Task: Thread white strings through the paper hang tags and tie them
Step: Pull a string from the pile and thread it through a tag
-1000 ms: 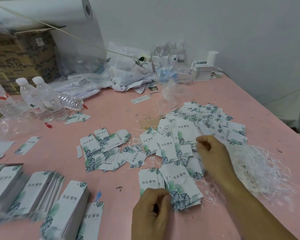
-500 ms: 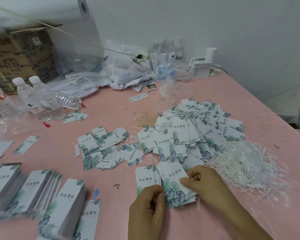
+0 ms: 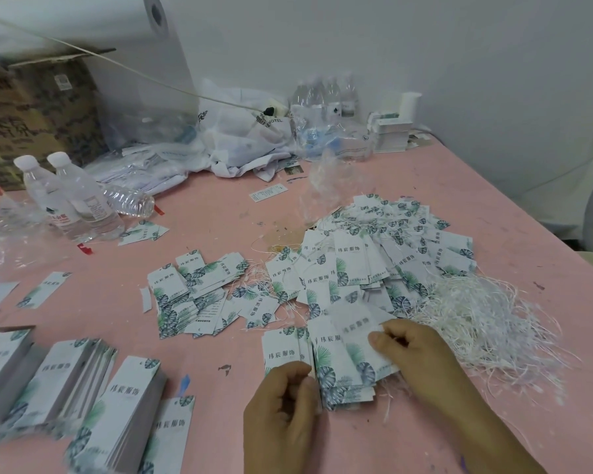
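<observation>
left hand [image 3: 281, 401] pins the near tag stack [image 3: 336, 367] on the counter [image 3: 220, 217]; right hand [image 3: 408, 350] pinches its top tag, seemingly lifting one for threading. strings [image 3: 486, 313] lie just right, within reach.

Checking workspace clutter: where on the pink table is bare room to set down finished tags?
Bare pink table lies between the water bottles and the scattered tag pile, and along the right edge beyond the white strings. Crowded: around both hands and among the stacked tags front left.
</observation>
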Tool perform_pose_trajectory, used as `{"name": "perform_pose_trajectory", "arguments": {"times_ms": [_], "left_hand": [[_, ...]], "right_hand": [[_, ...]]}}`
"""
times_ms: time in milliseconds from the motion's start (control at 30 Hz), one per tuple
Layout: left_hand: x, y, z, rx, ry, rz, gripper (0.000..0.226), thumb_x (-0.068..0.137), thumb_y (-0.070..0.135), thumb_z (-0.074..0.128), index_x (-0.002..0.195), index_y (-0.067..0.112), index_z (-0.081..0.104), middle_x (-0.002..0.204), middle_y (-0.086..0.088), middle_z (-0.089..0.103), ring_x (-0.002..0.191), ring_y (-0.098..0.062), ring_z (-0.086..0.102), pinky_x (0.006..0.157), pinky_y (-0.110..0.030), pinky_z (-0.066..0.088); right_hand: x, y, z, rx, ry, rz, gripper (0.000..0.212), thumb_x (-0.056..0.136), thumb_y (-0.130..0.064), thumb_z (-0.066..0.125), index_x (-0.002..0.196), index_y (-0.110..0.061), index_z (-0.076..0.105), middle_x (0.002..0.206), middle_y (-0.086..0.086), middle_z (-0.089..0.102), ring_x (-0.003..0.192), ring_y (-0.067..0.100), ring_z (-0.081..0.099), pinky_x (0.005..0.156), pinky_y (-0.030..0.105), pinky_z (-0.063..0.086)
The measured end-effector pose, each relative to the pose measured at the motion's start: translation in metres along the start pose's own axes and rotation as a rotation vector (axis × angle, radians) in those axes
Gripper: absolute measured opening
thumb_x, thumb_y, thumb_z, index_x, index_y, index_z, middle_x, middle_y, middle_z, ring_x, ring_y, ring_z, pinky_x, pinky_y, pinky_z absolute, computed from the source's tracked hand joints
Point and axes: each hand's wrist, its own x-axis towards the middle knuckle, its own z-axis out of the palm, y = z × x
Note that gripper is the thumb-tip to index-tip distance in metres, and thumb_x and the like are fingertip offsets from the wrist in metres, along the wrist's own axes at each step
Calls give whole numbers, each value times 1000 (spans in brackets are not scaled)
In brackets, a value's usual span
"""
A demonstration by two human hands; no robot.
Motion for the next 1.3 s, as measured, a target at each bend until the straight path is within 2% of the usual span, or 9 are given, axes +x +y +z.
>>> {"name": "perform_pose_trajectory", "arguments": {"times_ms": [133,267,467,667,800,933,1000,1100,1300], "left_hand": [[2,4,-4,-111,-2,-22,16,75,29,70,90,29,74,69,-13,67,58,-18,61,57,-26,52],[2,16,-5,-307,-82,-59,40,61,45,76,96,25,76,82,-13,73,62,-17,66,59,-23,54],[-1,18,-5,-508,-175,-209,33,70,27,80,96,7,78,91,-26,74,84,-38,74,66,-31,59],[13,18,-14,-730,-38,-341,30,76,10,64,105,10,74,91,-34,69,72,-41,71,64,-41,59],[20,18,-17,-852,18,-404,37,74,3,59,109,4,71,84,-29,68,61,-36,66,54,-40,57],[18,24,-16,-874,8,-439,42,73,6,53,113,-1,67,72,-19,61,52,-30,59,47,-36,51],[17,28,-16,-875,23,-432,43,76,11,54,115,-2,64,68,-16,59,49,-27,56,44,-33,50],[20,32,-18,-898,91,-428,42,78,16,54,115,-2,62,65,-13,59,47,-24,56,44,-30,50],[25,29,-28,-915,226,-380,30,88,12,52,112,0,63,68,-12,59,50,-22,58,46,-29,51]], "right_hand": [[-12,-14,-1,204,162,-64,40,91,-22,64,59,-12,41,59,-7,39,52,6,34,53,18,29],[-28,-22,18,332,-49,-113,55,92,-43,60,72,7,50,69,27,48,60,20,44,55,32,37],[-34,-27,40,33,-265,-343,40,94,-49,47,64,-24,44,70,-7,48,61,10,46,60,33,43],[-30,-26,17,231,44,-137,32,91,-53,44,86,-35,70,79,-10,68,69,5,62,60,15,50],[-18,-14,3,417,173,-18,30,102,-15,45,88,-26,70,62,-2,58,58,17,55,63,31,43],[-12,-13,11,192,58,150,27,91,-14,61,80,-37,69,60,-7,62,51,10,53,51,24,43],[-14,-15,19,-12,26,135,5,83,-40,68,82,-40,63,67,-11,63,54,0,55,51,20,44],[-16,-14,29,-377,-7,140,47,65,-81,52,92,-42,49,87,-21,59,83,-3,60,62,20,41],[-14,-14,30,-473,-6,160,54,64,-82,53,98,-41,42,93,-18,57,88,4,59,63,25,40]]}}
